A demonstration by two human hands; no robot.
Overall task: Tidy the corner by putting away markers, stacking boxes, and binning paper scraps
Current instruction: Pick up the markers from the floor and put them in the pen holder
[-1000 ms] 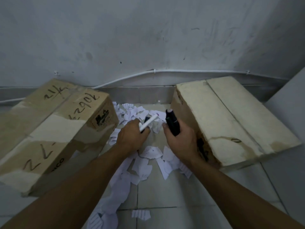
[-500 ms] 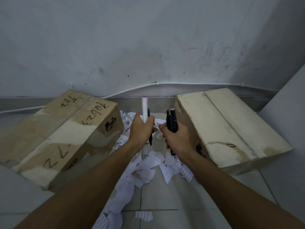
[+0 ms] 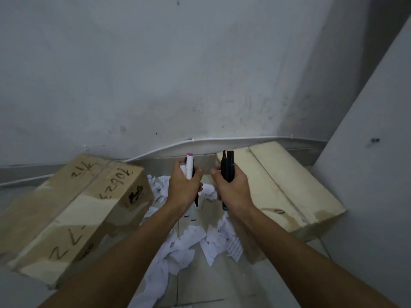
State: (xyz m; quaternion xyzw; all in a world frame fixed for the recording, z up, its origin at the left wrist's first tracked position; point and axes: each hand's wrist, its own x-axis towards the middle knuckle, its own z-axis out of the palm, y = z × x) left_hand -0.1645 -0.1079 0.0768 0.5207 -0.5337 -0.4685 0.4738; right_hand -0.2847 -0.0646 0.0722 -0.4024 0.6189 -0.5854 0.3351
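From the head camera, the left hand is curled round an upright white marker pen with a pink cap. The right hand grips upright black marker pens. Below them, torn white paper scraps lie on the grey tiled floor, between a scribbled brown cardboard box and a pale cardboard box.

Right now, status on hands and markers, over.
Left hand grips white markers, upright. Right hand grips black markers. Paper scraps on floor between left box and right box, unstacked.
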